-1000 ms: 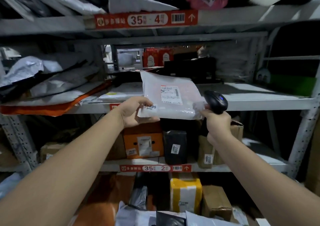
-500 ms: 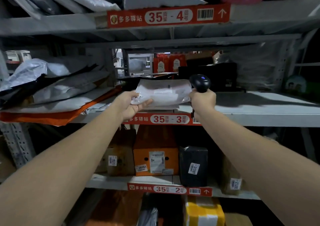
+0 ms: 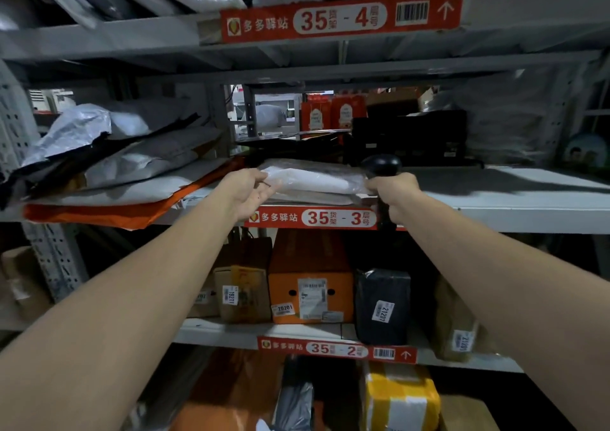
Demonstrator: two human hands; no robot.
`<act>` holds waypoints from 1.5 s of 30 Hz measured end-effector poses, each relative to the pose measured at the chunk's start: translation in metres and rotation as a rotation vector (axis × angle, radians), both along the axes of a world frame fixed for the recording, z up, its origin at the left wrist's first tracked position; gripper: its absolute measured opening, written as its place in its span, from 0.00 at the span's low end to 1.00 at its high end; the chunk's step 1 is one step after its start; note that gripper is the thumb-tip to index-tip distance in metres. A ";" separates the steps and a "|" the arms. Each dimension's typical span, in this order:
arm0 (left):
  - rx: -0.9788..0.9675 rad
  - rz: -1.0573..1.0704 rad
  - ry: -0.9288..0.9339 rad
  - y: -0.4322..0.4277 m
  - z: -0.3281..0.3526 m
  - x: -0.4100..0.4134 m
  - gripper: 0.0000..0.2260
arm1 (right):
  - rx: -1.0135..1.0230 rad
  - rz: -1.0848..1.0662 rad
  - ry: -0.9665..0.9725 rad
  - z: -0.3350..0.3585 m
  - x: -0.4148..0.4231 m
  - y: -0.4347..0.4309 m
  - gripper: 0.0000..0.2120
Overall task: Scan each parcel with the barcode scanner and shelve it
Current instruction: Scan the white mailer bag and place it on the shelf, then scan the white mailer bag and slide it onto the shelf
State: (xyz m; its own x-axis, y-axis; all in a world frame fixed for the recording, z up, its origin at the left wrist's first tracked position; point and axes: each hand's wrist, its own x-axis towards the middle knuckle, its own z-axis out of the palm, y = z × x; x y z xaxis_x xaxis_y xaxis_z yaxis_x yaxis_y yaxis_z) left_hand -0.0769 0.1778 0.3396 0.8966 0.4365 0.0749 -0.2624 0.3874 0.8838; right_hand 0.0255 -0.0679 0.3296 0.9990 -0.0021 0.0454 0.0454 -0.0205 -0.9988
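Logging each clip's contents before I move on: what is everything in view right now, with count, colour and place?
white parcel: 1, white, level 3 front, centre
barcode scanner: 1, black, right of the white parcel
shelf labels: 3, red, front edges of levels 4, 3, 2
soft mailers: several, grey, white, black, orange, piled left on level 3
orange box: 1, orange, level 2
black parcel: 1, black, right of the orange box
brown cartons: at least 2, brown, level 2
yellow parcel: 1, yellow, below level 2
left hand: 1, holds the white parcel's left edge
right hand: 1, grips the barcode scanner
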 end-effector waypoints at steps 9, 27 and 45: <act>0.141 -0.017 0.100 -0.037 -0.043 -0.072 0.14 | 0.118 0.156 -0.032 -0.035 -0.066 -0.066 0.13; 0.023 -0.205 0.369 -0.178 -0.249 -0.182 0.17 | -0.053 0.178 0.175 -0.230 -0.229 -0.216 0.10; 0.453 -0.456 0.817 -0.305 -0.379 -0.199 0.09 | -0.194 0.132 0.659 -0.330 -0.264 -0.307 0.07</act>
State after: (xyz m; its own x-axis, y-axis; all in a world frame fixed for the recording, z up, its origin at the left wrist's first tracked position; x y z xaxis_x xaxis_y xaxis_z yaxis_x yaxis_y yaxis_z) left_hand -0.2755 -0.1275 -0.0396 0.8209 0.1255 -0.5572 0.5698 -0.1127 0.8140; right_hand -0.2388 -0.3751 -0.0005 0.8098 0.0682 -0.5827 -0.5541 -0.2370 -0.7980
